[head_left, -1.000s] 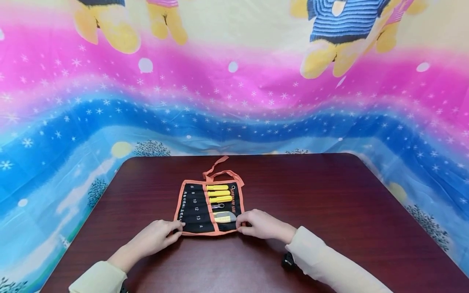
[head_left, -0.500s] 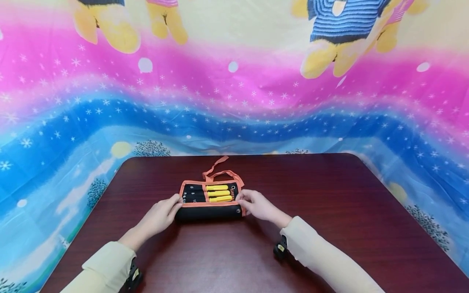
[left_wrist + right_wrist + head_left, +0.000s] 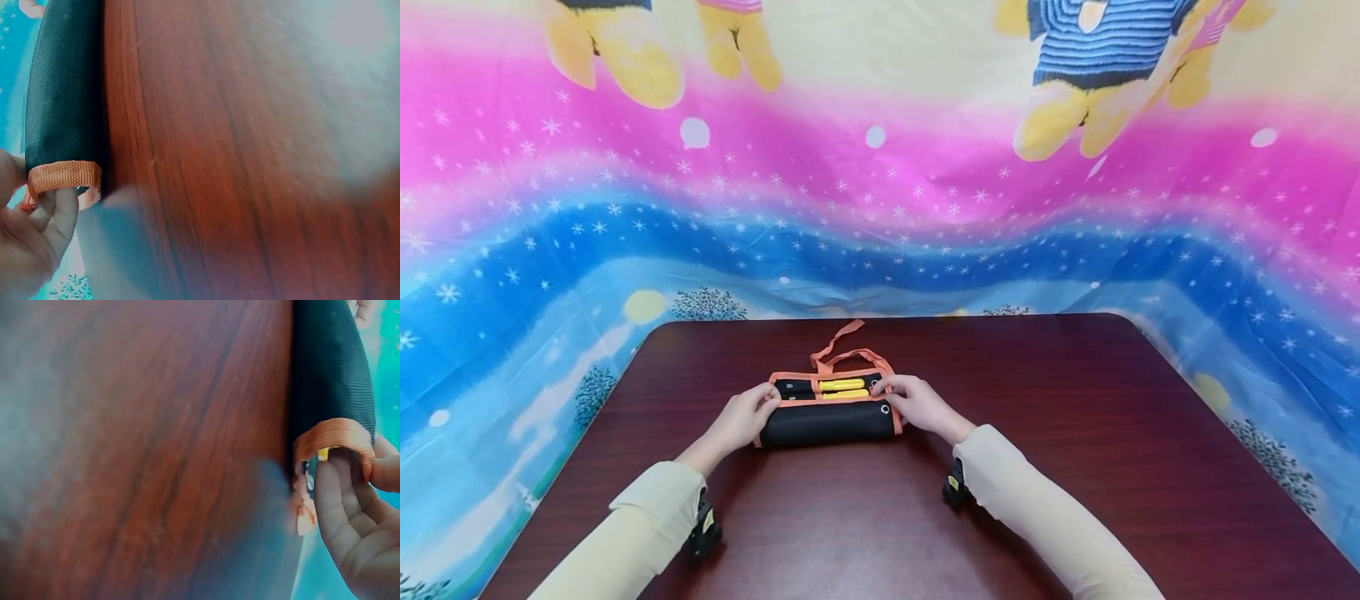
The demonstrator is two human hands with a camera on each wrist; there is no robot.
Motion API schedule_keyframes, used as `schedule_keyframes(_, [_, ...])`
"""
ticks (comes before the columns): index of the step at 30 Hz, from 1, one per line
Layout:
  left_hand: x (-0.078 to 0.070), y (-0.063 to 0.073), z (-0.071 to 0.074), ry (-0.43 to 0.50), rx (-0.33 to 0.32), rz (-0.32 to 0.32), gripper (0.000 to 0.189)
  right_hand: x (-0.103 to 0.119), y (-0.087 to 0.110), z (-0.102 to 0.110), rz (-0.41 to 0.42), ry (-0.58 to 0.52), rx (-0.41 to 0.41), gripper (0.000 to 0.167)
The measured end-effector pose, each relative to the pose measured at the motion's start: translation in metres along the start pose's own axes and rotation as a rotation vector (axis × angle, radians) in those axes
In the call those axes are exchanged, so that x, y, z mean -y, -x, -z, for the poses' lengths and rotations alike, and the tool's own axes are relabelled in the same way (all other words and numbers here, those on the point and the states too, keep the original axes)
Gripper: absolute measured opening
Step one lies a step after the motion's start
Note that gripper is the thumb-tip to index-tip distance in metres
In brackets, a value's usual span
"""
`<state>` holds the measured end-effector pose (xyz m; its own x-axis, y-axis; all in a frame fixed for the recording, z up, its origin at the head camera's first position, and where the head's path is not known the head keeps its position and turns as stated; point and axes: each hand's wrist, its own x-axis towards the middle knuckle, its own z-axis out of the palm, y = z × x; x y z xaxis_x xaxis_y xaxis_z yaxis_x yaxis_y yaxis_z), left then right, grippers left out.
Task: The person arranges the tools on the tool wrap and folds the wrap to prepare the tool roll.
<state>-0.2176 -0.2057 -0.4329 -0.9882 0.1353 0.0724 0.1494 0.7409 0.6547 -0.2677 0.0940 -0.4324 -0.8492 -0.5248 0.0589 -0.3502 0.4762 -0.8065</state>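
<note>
A black tool roll [image 3: 827,424] with orange edging lies on the table, its near part folded over toward the far side. Two yellow handles [image 3: 842,385] show in the strip that is still uncovered. My left hand [image 3: 742,418] pinches the folded edge at its left corner; in the left wrist view, fingers [image 3: 61,219] reach inside the orange-bound end. At the right corner my right hand [image 3: 919,406] pinches the same edge, thumb outside and fingers [image 3: 331,494] tucked into the fold. The tools under the fold are mostly hidden.
An orange tie strap [image 3: 850,354] trails from the roll's far edge toward the back of the dark red-brown table [image 3: 1037,400]. Behind the table hangs a patterned cloth [image 3: 925,192]. Black wrist-worn devices [image 3: 703,527] sit under both cuffs.
The near edge of the tool roll, flat one second ago, has been lifted and folded away from me. Both hands moved forward with it, covering the knife, the wrench and one yellow handle.
</note>
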Motion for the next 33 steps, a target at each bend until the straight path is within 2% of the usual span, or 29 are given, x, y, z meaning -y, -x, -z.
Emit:
schedule_keyframes(2, [0.0,-0.003,-0.001,0.013,0.018,0.054,0.006,-0.004,-0.003,-0.001,0.01,0.063,-0.013,0.024])
schedule_keyframes(5, [0.0,-0.007,-0.002,0.004,0.028,0.096,0.007,-0.007,-0.007,-0.004,0.009,0.132,-0.026,0.024])
schedule_keyframes(8, [0.002,-0.009,-0.004,-0.021,0.025,0.098,0.008,-0.007,-0.008,-0.004,-0.004,0.171,-0.015,0.025])
schedule_keyframes(15, [0.005,-0.006,-0.003,-0.027,0.033,0.089,0.014,0.0,-0.004,-0.002,-0.049,0.172,0.084,0.026])
schedule_keyframes(19, [0.005,0.004,0.002,-0.057,0.004,-0.004,0.026,0.004,0.0,0.0,-0.006,0.229,0.078,0.021])
schedule_keyframes(22, [0.007,0.015,0.006,-0.111,-0.001,-0.088,0.041,0.005,0.003,0.0,0.088,0.284,0.051,0.024])
schedule_keyframes(24, [0.008,0.022,0.007,-0.146,0.032,-0.134,0.051,0.006,0.005,0.0,0.154,0.315,0.061,0.031])
schedule_keyframes(26, [0.01,0.028,0.008,-0.193,0.081,-0.183,0.06,0.006,0.007,0.0,0.191,0.348,0.101,0.04])
schedule_keyframes(29, [0.012,0.032,0.008,-0.261,0.146,-0.247,0.066,0.007,0.009,0.0,0.183,0.394,0.196,0.051])
schedule_keyframes(33, [0.015,0.031,0.009,-0.318,0.173,-0.289,0.063,0.007,0.008,-0.001,0.159,0.447,0.279,0.059])
